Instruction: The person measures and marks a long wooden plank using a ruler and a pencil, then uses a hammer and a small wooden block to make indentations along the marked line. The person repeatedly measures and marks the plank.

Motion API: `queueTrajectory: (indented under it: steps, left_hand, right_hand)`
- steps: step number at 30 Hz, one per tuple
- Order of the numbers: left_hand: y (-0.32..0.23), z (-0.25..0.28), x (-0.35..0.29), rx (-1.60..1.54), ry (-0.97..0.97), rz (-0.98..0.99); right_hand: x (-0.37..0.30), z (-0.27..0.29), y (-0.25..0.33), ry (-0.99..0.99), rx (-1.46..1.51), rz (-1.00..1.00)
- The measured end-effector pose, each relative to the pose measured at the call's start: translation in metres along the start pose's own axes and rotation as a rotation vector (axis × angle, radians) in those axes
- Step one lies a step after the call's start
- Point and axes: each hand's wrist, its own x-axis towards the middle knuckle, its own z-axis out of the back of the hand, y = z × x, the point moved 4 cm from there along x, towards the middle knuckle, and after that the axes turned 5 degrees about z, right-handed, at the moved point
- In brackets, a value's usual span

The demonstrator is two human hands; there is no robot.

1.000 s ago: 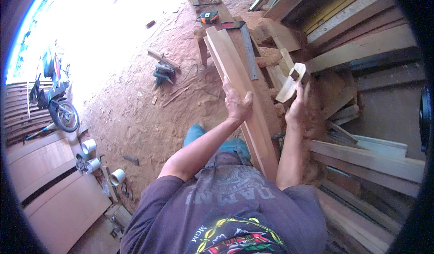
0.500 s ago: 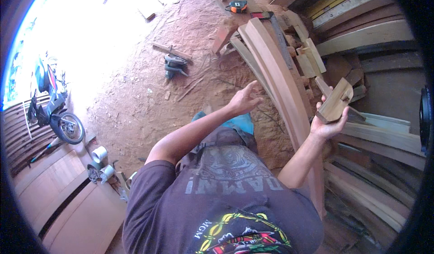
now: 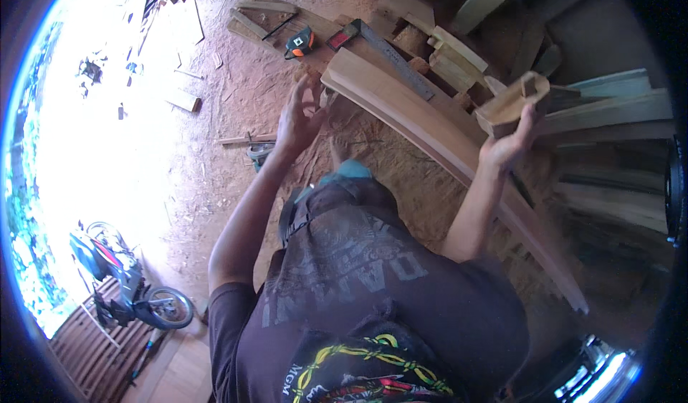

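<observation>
My right hand (image 3: 504, 147) is wrapped round a small wooden hand plane (image 3: 493, 116), held up over the right side of a long wooden beam (image 3: 401, 105). The beam has stepped edges and runs slantwise from upper middle to lower right. Near its far left end my left hand (image 3: 296, 125) is raised, fingers curved and apart, holding nothing. Whether a fingertip touches the beam I cannot tell. Beyond that end lie a black and orange tape measure (image 3: 299, 42) and a try square (image 3: 390, 55) with a red-marked stock.
Wood offcuts (image 3: 455, 59) lie beyond the beam. Stacked boards (image 3: 602, 116) stand at the right. On the dusty floor is a power tool (image 3: 259, 155), partly hidden by my left forearm, beside a wooden strip (image 3: 240, 140). A motorbike (image 3: 136, 288) stands at the lower left.
My view has turned, so the beam lies more slantwise. My left hand has moved toward the beam's far end. The hand plane stays in my right hand, tilted differently.
</observation>
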Motion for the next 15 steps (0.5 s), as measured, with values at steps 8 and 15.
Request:
queueTrajectory:
  steps: [8,15]
  left_hand:
    - [-0.076,-0.005,0.103,0.420,0.328,-0.516]
    - [-0.088,-0.006,0.127,0.394,0.577,-0.523]
  right_hand:
    - [-0.001,0.016,-0.007,-0.168,-0.394,0.053]
    - [-0.051,0.070,0.011,-0.605,-0.511,0.076]
